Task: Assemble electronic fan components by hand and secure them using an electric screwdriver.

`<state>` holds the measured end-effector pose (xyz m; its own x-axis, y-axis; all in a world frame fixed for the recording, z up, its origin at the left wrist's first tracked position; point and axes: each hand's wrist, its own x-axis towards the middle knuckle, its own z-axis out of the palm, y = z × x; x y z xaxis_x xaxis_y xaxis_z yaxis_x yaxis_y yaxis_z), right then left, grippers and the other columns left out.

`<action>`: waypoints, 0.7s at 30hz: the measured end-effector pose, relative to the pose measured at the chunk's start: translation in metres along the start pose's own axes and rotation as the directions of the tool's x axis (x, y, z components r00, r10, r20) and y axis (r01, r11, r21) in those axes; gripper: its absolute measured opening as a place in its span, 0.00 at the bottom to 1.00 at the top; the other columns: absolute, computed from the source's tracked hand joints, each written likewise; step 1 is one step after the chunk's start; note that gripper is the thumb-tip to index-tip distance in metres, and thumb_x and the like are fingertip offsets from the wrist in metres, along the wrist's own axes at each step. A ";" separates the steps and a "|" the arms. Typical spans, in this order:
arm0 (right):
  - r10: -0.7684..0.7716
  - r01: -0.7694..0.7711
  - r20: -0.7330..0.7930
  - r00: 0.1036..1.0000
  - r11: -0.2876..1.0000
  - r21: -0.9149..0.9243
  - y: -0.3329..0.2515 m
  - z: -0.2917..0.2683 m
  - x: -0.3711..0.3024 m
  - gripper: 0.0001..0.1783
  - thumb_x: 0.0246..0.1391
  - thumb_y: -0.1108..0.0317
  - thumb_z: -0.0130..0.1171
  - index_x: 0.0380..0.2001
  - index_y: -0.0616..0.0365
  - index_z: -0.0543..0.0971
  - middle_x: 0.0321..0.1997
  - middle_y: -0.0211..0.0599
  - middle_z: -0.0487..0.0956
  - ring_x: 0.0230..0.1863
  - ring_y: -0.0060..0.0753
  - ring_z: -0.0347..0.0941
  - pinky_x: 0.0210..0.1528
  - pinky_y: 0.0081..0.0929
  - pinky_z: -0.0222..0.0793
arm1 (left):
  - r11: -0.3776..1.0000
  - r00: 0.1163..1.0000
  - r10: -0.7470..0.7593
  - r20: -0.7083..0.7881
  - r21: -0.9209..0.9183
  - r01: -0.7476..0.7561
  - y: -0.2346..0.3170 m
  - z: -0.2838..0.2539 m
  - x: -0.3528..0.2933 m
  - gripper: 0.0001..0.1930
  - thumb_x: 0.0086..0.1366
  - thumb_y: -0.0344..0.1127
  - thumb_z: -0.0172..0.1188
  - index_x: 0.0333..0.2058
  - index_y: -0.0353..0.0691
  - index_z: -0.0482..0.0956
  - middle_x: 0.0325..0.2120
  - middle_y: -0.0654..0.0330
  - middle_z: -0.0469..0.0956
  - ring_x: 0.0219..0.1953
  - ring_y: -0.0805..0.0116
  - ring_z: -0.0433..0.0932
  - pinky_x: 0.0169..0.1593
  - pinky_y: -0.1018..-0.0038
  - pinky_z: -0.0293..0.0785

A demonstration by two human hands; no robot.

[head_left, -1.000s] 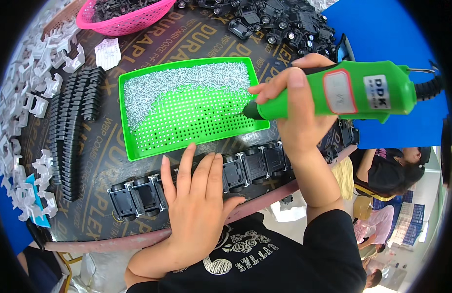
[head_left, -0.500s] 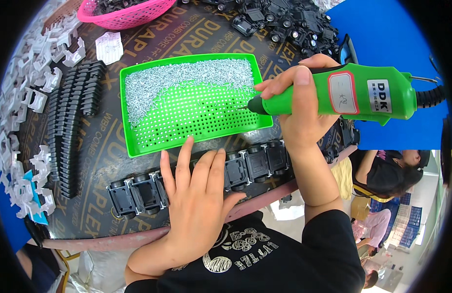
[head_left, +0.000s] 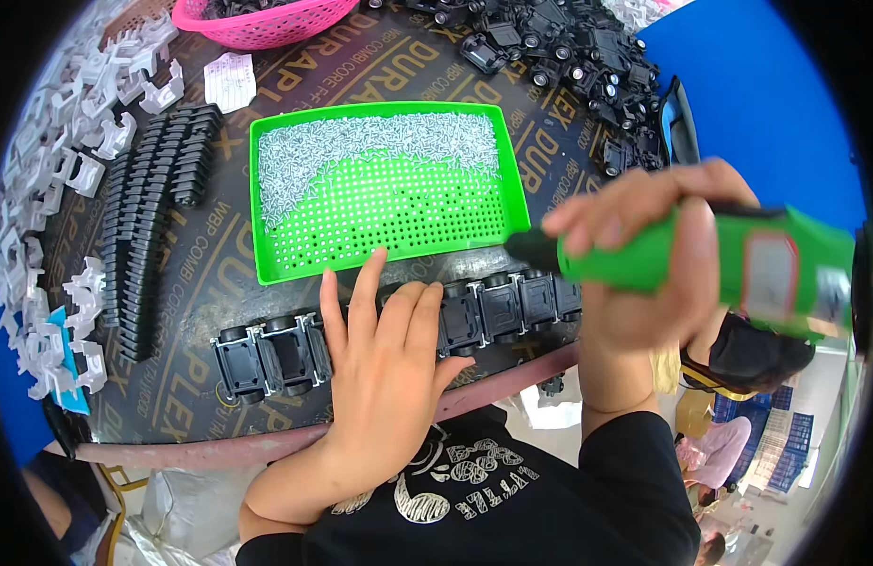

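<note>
My left hand (head_left: 385,377) lies flat, fingers stretched out, over a row of black toy car chassis (head_left: 460,321) along the near table edge. It covers the middle of the row, and one fingertip reaches the near rim of a green perforated tray (head_left: 515,174). Small silver screws (head_left: 361,132) are heaped along that tray's far and left sides. A green electric screwdriver (head_left: 805,255) is gripped in my right hand (head_left: 625,307), both blurred by motion. Its dark nose points left, by the tray's near right corner; the bit's tip is too blurred to make out.
Behind the tray stand a pink basket (head_left: 267,26) and a heap of black toy cars (head_left: 569,57). At left lie stacked black parts (head_left: 153,217), pale plastic pieces (head_left: 87,132) and a paper slip (head_left: 230,83). People sit beyond the table at lower right.
My right hand has swung the screwdriver down and to the right, its nose leaving the tray's inside. My left hand stays on the chassis row. The whole view has shifted slightly.
</note>
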<state>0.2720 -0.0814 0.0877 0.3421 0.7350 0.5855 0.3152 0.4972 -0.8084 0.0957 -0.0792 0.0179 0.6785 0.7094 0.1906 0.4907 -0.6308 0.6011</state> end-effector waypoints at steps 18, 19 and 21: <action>0.143 -0.179 0.399 0.906 0.982 0.055 0.005 0.016 -0.032 0.12 0.44 0.66 0.66 0.25 0.61 0.75 0.19 0.38 0.76 0.21 0.35 0.75 0.26 0.29 0.74 | 0.997 0.999 0.010 -0.045 0.074 -0.006 -0.008 0.004 -0.003 0.32 0.42 0.36 0.73 0.48 0.30 0.75 0.45 0.52 0.72 0.62 0.49 0.61 0.67 0.40 0.43; 0.132 -0.191 0.274 0.953 0.961 0.202 0.006 0.019 -0.037 0.11 0.34 0.76 0.66 0.25 0.60 0.77 0.21 0.35 0.77 0.21 0.33 0.76 0.26 0.23 0.71 | 0.998 0.999 0.024 -0.048 0.063 -0.021 -0.006 0.006 -0.001 0.32 0.42 0.36 0.73 0.48 0.30 0.75 0.45 0.52 0.72 0.62 0.49 0.61 0.67 0.40 0.43; 0.076 -0.165 0.325 0.943 0.952 0.256 0.006 0.016 -0.032 0.11 0.34 0.76 0.66 0.26 0.60 0.77 0.20 0.32 0.76 0.21 0.32 0.74 0.25 0.24 0.70 | 0.998 0.997 0.038 -0.070 0.047 -0.035 -0.007 0.007 -0.001 0.32 0.42 0.37 0.73 0.48 0.31 0.75 0.45 0.53 0.73 0.61 0.51 0.63 0.67 0.43 0.44</action>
<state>0.2488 -0.0945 0.0632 0.0588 0.8804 0.4705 0.0171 0.4704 -0.8823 0.0958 -0.0779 0.0082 0.6566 0.7053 0.2671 0.4918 -0.6689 0.5573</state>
